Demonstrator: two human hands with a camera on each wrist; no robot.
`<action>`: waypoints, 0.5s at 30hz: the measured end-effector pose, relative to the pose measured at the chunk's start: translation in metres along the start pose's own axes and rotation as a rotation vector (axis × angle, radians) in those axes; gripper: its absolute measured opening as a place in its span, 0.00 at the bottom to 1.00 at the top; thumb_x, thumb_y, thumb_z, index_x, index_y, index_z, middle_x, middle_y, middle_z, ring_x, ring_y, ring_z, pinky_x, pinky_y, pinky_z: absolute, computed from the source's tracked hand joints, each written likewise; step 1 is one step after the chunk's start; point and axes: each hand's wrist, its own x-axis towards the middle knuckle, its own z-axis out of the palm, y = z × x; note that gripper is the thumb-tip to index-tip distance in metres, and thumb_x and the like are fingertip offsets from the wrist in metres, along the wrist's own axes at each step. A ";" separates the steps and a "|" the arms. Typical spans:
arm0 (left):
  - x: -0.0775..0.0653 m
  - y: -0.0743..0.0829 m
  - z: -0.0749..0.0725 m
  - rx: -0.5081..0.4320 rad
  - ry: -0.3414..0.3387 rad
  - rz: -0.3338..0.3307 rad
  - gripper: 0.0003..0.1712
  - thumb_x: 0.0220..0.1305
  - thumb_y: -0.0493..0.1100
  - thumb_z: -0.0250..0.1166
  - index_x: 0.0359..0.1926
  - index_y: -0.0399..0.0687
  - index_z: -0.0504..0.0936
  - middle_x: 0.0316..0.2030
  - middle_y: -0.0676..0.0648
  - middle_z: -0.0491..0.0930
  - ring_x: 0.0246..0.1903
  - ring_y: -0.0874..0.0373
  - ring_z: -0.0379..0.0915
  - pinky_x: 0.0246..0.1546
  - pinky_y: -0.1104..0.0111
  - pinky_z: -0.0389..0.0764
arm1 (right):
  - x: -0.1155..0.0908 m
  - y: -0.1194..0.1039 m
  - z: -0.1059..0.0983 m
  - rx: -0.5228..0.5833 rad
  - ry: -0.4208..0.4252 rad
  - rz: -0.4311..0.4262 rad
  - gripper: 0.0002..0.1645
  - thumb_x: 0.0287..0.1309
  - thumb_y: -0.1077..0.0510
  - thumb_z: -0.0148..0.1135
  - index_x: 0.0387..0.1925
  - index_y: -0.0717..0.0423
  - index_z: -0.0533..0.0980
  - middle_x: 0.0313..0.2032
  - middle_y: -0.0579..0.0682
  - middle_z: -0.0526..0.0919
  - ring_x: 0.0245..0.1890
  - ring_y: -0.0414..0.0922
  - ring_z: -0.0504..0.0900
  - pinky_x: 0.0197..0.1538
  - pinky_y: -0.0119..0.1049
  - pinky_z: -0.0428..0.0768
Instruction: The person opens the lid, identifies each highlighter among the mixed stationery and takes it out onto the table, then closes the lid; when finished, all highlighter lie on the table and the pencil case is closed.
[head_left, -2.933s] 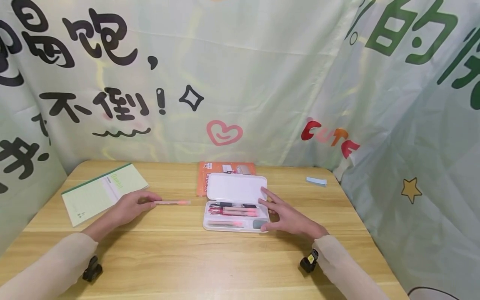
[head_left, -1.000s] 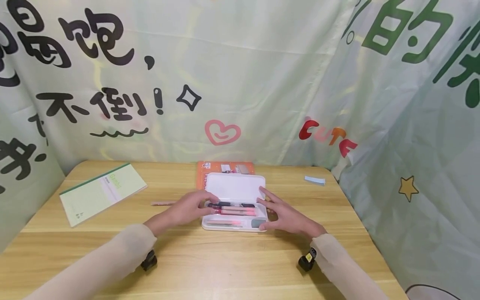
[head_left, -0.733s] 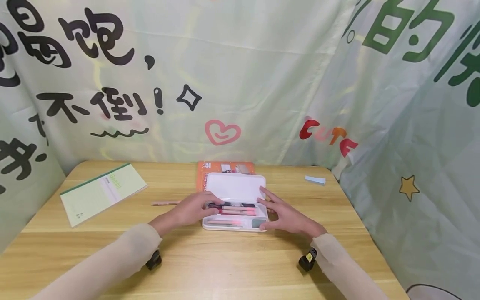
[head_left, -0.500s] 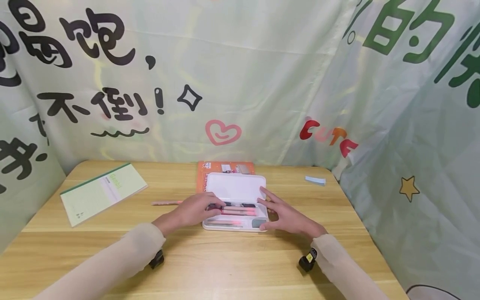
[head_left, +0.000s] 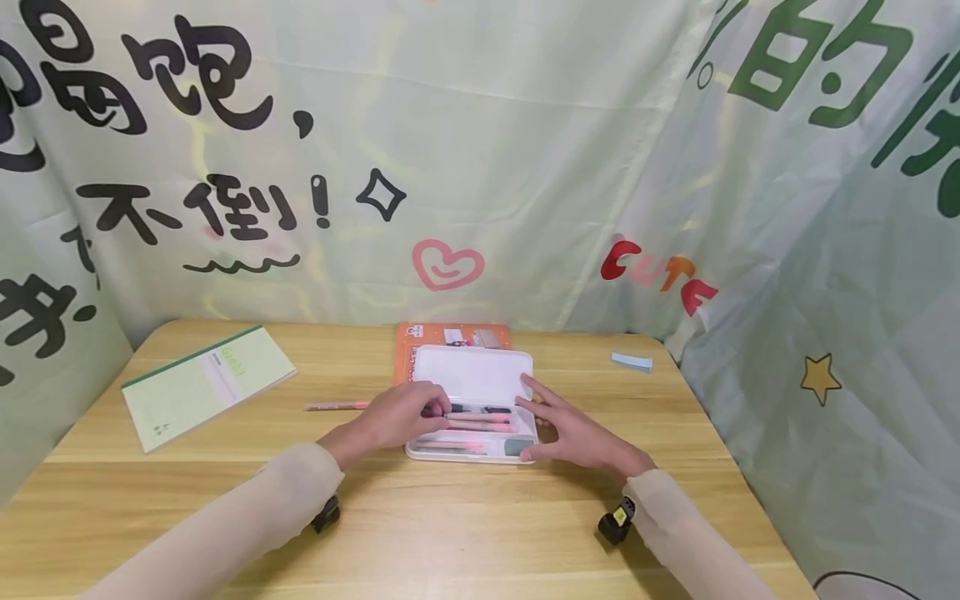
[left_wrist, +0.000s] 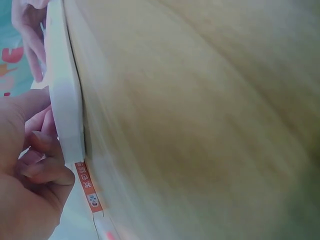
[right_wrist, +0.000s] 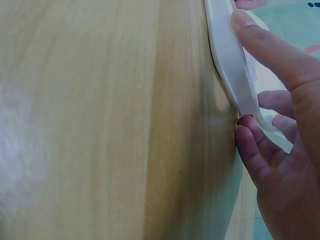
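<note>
A white pencil case [head_left: 474, 375] lies with its lid raised at the table's middle. Inside are several pens [head_left: 483, 419], pink-tipped and black, and a grey block [head_left: 517, 447]. My left hand [head_left: 401, 414] reaches over the case's left end, thumb and bent fingers pinching at a pen there. That pen is mostly covered by the hand, and in the left wrist view the fingertips are behind the case wall [left_wrist: 67, 105]. With my right hand [head_left: 577, 433] I hold the case's right end: thumb on the front wall [right_wrist: 232, 60], other fingers at the lid and the end.
A pink pen [head_left: 333, 406] lies on the table left of the case. Further left is a pale green notebook [head_left: 210, 387]. An orange booklet [head_left: 405, 354] lies partly beneath the case. A small blue strip [head_left: 632, 362] sits at the back right.
My left hand has let go of the pink pen on the table and moved right into the case, sliding slightly further right over its pens. My right hand stays on the case.
</note>
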 end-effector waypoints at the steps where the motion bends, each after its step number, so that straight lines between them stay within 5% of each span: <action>1: 0.000 0.000 -0.001 -0.008 -0.007 -0.004 0.07 0.71 0.48 0.77 0.45 0.57 0.87 0.36 0.60 0.83 0.36 0.63 0.75 0.44 0.66 0.80 | 0.000 0.000 0.000 0.001 0.002 -0.006 0.57 0.63 0.37 0.79 0.84 0.52 0.64 0.90 0.46 0.40 0.88 0.60 0.49 0.81 0.63 0.64; 15: 0.006 0.010 -0.012 -0.035 -0.115 -0.058 0.06 0.73 0.44 0.74 0.45 0.50 0.85 0.35 0.55 0.81 0.35 0.61 0.74 0.40 0.67 0.77 | -0.002 -0.002 -0.001 -0.012 0.001 -0.009 0.56 0.64 0.38 0.78 0.83 0.54 0.63 0.90 0.48 0.40 0.88 0.62 0.48 0.81 0.65 0.64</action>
